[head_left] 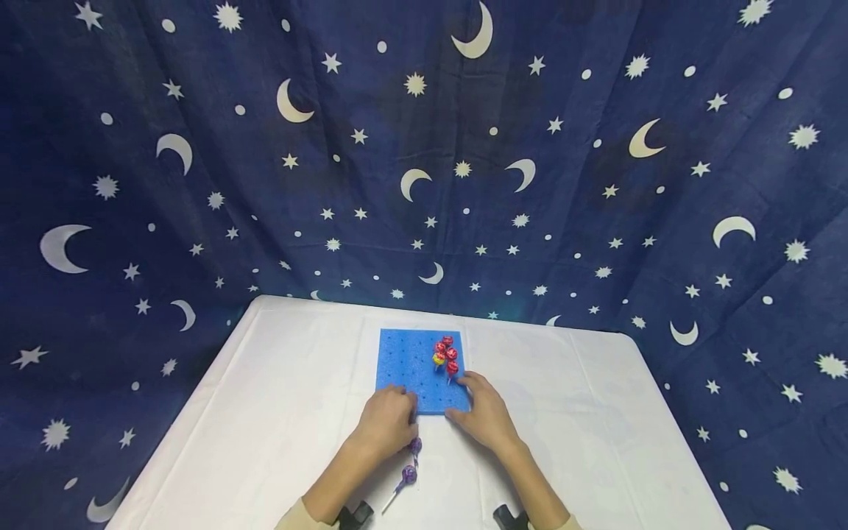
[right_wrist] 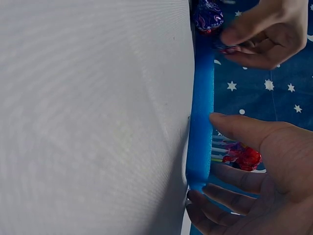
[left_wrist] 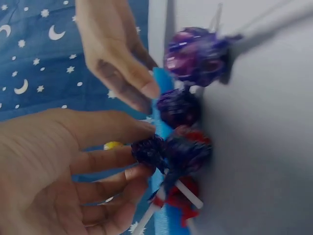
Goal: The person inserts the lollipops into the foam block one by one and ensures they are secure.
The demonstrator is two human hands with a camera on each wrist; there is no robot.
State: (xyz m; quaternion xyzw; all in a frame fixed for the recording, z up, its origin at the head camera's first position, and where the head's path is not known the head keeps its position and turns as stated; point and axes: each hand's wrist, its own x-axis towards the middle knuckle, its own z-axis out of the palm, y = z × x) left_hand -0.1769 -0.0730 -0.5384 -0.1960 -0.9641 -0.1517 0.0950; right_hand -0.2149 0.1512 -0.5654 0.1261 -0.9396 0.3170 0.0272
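A blue foam block (head_left: 404, 361) with rows of small holes lies on the white table. Several red lollipops (head_left: 452, 353) and a yellow one (head_left: 439, 359) stand upright near its right side. At the block's near left, my left hand (head_left: 386, 421) pinches a dark purple lollipop (left_wrist: 149, 151) between thumb and fingers. More lollipops lie close by on the table, among them a purple one (head_left: 408, 475) and a red-and-blue one (left_wrist: 188, 151). My right hand (head_left: 486, 414) rests at the block's near right corner, fingers spread, its thumb (right_wrist: 234, 125) along the near edge.
The white-covered table (head_left: 556, 397) spreads to both sides of the block. Behind it hangs a dark blue curtain (head_left: 371, 243) printed with moons and stars.
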